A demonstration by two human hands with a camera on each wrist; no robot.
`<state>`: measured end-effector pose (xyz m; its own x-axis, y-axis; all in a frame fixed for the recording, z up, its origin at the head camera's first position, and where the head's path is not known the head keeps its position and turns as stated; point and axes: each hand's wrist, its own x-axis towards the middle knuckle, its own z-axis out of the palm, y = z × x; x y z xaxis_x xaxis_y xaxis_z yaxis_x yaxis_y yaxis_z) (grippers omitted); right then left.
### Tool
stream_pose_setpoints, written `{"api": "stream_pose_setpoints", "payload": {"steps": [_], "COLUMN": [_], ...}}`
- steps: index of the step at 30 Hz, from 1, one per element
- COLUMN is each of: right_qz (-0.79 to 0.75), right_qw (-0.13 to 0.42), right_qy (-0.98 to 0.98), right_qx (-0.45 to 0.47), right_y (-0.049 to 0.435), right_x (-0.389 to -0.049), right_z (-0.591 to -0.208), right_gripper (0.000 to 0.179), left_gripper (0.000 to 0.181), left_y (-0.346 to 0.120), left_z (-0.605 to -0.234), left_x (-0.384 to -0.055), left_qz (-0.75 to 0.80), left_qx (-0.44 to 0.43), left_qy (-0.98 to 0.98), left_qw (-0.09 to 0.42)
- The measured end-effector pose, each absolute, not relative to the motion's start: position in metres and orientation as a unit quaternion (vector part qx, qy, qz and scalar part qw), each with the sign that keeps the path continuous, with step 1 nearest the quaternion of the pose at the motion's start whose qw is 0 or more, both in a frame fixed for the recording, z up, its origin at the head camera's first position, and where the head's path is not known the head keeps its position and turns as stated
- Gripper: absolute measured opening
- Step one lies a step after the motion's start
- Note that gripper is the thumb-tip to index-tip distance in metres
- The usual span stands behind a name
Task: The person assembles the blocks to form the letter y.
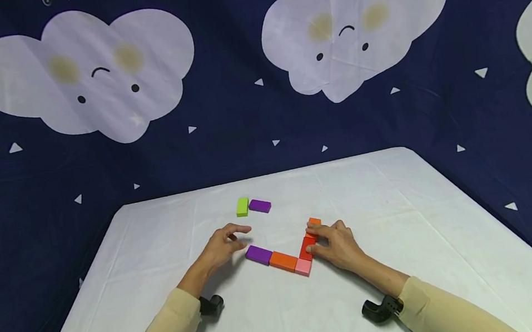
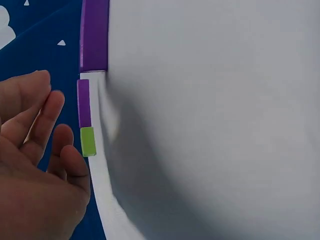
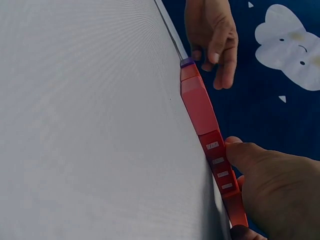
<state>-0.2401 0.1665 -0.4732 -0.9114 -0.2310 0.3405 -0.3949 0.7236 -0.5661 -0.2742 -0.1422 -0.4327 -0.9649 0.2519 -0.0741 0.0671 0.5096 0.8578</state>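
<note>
In the head view my right hand touches the right arm of a V-shaped row of blocks. Its index finger lies across an orange block. Its thumb rests against a red block, which bears small pale marks on its side. A pink block forms the corner. From there an orange block and a purple block run to the left. My left hand hovers beside the purple end, holding nothing, thumb and index finger apart.
A lime green block and another purple block lie farther back on the white tabletop. Behind the table hangs a dark blue cloth with clouds and triangles.
</note>
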Motion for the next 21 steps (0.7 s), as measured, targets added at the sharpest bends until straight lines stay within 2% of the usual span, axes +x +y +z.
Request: {"api": "stream_pose_setpoints", "payload": {"steps": [8, 21], "right_qz": [0.329, 0.331], "right_qw": [0.124, 0.122], "right_qy": [-0.921, -0.922], "right_qx": [0.171, 0.162], "right_y": [0.166, 0.166], "right_x": [-0.238, -0.239], "right_z": [-0.472, -0.473], "right_gripper": [0.049, 0.049], "left_gripper": [0.037, 0.041], "left_y": [-0.140, -0.139], "left_z": [-0.427, -0.424], "left_x": [-0.290, -0.318], "left_qz": [0.500, 0.484], "left_qx": [0.083, 0.029], "left_qy": [0.862, 0.874], "left_qw": [0.026, -0.014]}}
